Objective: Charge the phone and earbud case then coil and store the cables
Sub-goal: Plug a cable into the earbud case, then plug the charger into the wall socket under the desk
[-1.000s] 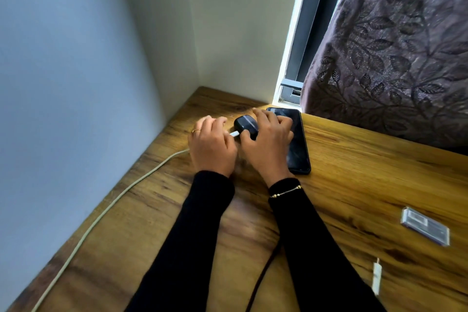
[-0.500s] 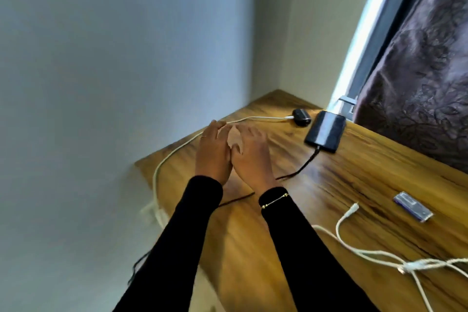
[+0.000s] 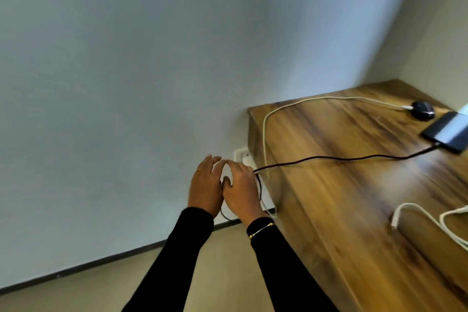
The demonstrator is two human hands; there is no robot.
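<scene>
Wooden desk [image 3: 342, 185] against grey wall [image 3: 126, 58]; left hand [image 3: 205, 190] and right hand [image 3: 240, 192], grip relaxed, fingers straight.

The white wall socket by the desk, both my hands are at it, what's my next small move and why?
Probably press the plugs home in the white wall socket. The black cable already reaches the dark phone, the white cable the black earbud case, and both drop toward the left hand and right hand. Hands hide the plugs.
</scene>
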